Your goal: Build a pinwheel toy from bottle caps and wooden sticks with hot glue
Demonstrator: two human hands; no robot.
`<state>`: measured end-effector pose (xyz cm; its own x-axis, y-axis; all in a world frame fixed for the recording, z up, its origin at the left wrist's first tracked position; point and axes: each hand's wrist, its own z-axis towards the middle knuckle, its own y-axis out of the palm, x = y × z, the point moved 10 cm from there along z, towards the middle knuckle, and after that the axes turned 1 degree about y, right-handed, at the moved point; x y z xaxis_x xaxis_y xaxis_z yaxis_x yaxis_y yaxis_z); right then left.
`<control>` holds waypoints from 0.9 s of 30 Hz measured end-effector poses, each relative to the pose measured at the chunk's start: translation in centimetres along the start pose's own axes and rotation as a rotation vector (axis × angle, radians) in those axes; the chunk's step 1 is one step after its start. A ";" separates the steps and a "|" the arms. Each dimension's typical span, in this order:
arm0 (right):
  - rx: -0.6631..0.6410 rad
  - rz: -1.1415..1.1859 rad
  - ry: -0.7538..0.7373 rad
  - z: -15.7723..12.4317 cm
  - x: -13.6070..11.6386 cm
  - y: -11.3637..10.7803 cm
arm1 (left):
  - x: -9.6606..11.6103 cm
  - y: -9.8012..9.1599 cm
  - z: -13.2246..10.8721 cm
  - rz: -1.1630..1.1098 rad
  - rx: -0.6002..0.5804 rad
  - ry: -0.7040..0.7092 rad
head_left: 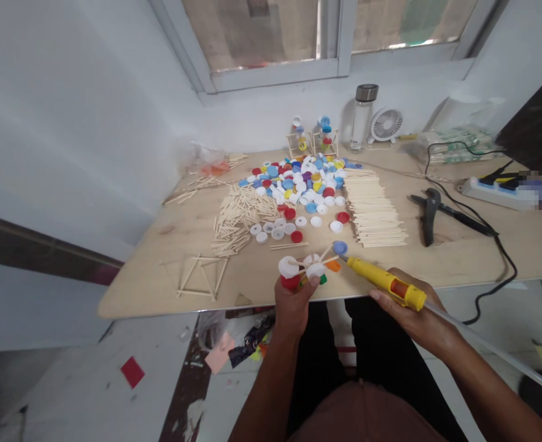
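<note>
- left hand (293,309): fingers curled closed under a small cap-and-stick assembly (305,270), thumb pressed on top of a white bottle cap (315,270); firm pinch, seems to keep the piece steady in the air
- cap-and-stick assembly: just past the table edge, lower middle of frame; white, red and green caps joined by wooden craft sticks, a blue cap (339,247) at its far end
- right hand (412,313): fingers wrapped closed around the body of a yellow hot glue gun (383,281), grip looks full, no gap visible
- hot glue gun: angled up and left, nozzle just beside the blue cap; contact cannot be told from this view. Both hands are close together, likely so the nozzle can reach the joints
- clear glue stick (482,341): runs from the rear of the gun toward lower right
- plywood table (169,245): loose craft sticks (238,218) and a heap of mixed bottle caps (298,190) center, neat stack of craft sticks (372,209) right of them, stick frame (201,279) lower left
- upper right: glass bottle (361,116), small white fan (385,126), power strip (491,191)
</note>
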<state>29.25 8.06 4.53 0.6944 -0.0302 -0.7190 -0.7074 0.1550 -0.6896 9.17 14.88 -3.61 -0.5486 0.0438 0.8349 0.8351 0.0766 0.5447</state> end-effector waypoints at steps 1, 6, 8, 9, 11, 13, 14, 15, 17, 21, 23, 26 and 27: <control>0.006 -0.003 0.002 0.0 0.1 -0.1 | 0.0 0.0 0.0 0.005 0.003 0.000; -0.021 0.000 0.013 0.0 0.3 0.2 | 0.0 0.0 0.0 -0.002 0.012 -0.001; -0.016 -0.005 0.015 0.0 0.3 0.1 | 0.0 0.0 0.0 -0.012 0.011 0.002; -0.010 -0.011 0.016 0.0 0.2 0.0 | 0.0 0.0 0.0 -0.015 0.008 0.004; -0.005 -0.028 0.019 0.1 0.1 -0.2 | 0.0 0.0 0.0 -0.019 0.003 0.008; 0.000 -0.047 0.020 0.0 0.0 -0.3 | 0.0 0.1 0.0 -0.025 -0.003 0.011; 0.000 -0.057 0.018 0.0 -0.1 -0.3 | 0.0 0.1 0.0 -0.028 -0.004 0.009; -0.001 -0.067 0.015 0.0 -0.1 -0.3 | 0.0 0.1 0.0 -0.032 -0.004 0.004; -0.001 -0.085 0.005 0.0 -0.2 -0.3 | -0.1 0.1 0.1 -0.042 -0.004 -0.005; 0.016 -0.112 -0.008 0.0 0.0 -0.6 | -0.1 0.0 0.2 -0.047 0.016 -0.014; 0.021 -0.125 -0.004 0.1 0.4 -0.9 | -0.1 -0.2 0.2 -0.042 0.034 -0.021; 0.046 -0.149 0.005 0.6 1.4 -2.0 | -0.1 -0.2 0.2 -0.037 0.036 -0.022; 0.059 -0.156 0.000 0.9 1.8 -2.6 | 0.0 -0.2 0.2 -0.037 0.031 -0.019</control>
<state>32.40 8.48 5.11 0.7953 -0.0584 -0.6034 -0.5819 0.2058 -0.7868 9.01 15.05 -3.78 -0.5802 0.0591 0.8123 0.8126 0.1091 0.5725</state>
